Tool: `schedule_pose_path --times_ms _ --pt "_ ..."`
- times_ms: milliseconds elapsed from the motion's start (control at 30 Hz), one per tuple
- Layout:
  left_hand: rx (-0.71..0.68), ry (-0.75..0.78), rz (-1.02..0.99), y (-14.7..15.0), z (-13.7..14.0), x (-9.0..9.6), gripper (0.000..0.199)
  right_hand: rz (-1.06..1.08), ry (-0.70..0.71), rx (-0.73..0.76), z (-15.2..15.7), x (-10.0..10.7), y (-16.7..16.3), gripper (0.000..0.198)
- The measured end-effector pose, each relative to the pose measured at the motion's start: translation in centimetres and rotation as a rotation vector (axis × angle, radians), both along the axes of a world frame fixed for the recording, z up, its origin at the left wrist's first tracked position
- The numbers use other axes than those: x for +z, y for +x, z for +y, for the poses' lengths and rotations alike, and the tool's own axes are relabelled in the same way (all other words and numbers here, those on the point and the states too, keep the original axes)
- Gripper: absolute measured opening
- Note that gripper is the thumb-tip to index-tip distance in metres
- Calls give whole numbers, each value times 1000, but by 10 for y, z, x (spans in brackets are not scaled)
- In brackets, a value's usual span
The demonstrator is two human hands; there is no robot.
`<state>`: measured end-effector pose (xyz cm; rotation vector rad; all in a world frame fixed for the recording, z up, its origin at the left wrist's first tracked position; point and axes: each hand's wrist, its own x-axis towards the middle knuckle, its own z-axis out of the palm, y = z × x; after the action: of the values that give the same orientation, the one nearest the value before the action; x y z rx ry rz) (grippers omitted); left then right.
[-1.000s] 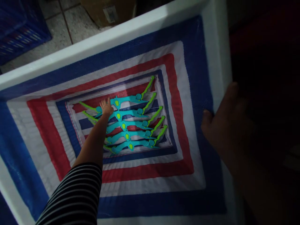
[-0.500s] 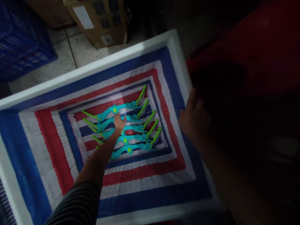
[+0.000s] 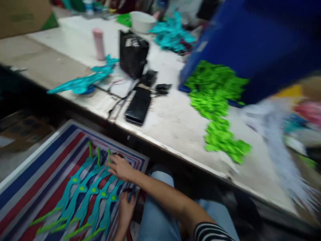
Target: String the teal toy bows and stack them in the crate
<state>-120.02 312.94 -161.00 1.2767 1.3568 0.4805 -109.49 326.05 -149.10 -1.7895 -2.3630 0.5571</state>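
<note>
Several long, limp turquoise pieces with lime-green ends and lime centre spots lie side by side in a white-rimmed tray. Red, white and blue striped sheeting lines the tray. My right hand, reaching in from a striped sleeve, is over the far lime ends with its fingers apart; blur hides whether it touches them. Below it, my left hand is beside the nearest turquoise piece, close to the tray's right side. Its thumb and fingers are apart, with something dark and unclear behind them.
A white worktable edges the tray. On it are a black phone-like object, a black pouch, a pink bottle and a turquoise piece. Lime-green pieces spill from a blue crate.
The view has swung from the tray toward the worktable and is blurred. One hand was over the pieces and another at the tray's rim; now both are near the pieces' right side.
</note>
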Motion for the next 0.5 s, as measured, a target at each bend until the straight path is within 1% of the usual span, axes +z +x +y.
schedule_pose_path --times_ms 33,67,100,133,167,200,267,300,333,367,433,500 --pt "-92 24 39 -16 -1 -3 37 28 63 22 -40 6 18 32" --pt "-178 42 70 -31 -1 -6 38 48 128 -35 -83 12 39 33" --pt "-261 42 114 -44 1 -8 40 63 200 -151 -128 20 61 35" --pt "-344 42 178 -52 5 -7 40 72 276 -321 -176 30 84 36" --pt "-430 52 240 -54 10 -4 40 69 341 -534 -225 39 105 36" --pt "-519 72 295 -50 16 2 39 54 384 -782 -276 49 124 35" --pt "-675 146 369 -23 24 22 40 6 394 -1305 -381 62 147 34" --pt "-737 194 378 -3 23 35 41 -14 362 -1553 -433 64 150 33" --pt "-778 247 370 18 18 51 43 -23 332 -1750 -483 63 147 34" --pt "-803 303 340 39 10 67 45 -18 302 -1902 -529 57 138 34" --pt "-801 403 250 77 -14 101 47 31 213 -2130 -609 33 108 31" --pt "-751 484 169 107 -45 133 48 114 82 -2306 -669 0 70 26"
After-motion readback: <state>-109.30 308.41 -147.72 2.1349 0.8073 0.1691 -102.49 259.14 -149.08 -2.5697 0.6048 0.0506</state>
